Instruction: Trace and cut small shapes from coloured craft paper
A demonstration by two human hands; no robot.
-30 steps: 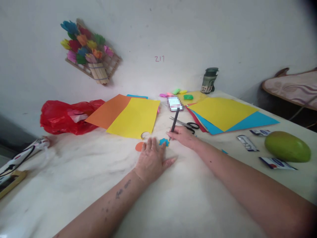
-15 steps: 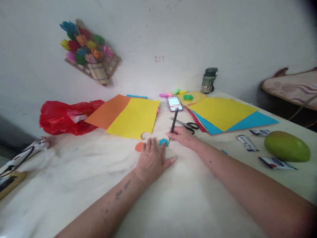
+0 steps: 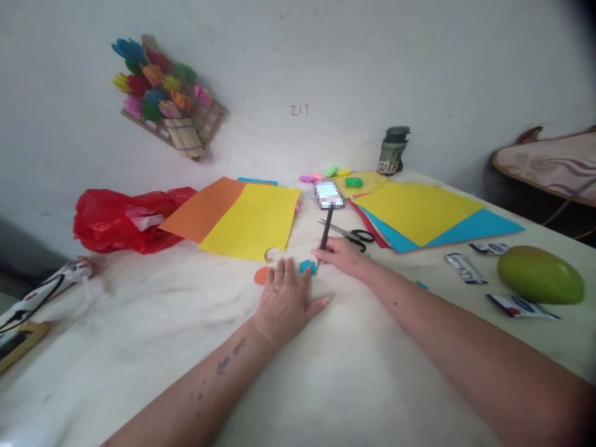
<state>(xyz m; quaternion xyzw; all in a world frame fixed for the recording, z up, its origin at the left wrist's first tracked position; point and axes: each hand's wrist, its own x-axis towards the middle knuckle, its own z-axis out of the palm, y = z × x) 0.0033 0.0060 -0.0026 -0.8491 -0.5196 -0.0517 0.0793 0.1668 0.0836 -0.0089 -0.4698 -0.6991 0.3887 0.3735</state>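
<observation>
- Our desk meets the wall at the back; its right edge slants past the bottle. Open room spreads between our forearms and leftward to the power strip.
- The right stack, yellow over blue, points a corner towards our right forearm.
- The left sheets, orange and yellow, end just beyond our left fingertips; the yellow near edge has a rounded notch.
- The red bag bounds the far left.
- Our left hand lies flat, fingers extended; our right hand grips the pen.
- The green fruit sits among sachets, right of our right forearm.
- The scissors lie just beyond our right hand.
- The pen leans slightly less rightward than a second ago, tip at the blue cutout's right edge.
- The blue cutout lies on the desk at our left index finger, the orange cutout beside the other fingertips; both stay put.
</observation>
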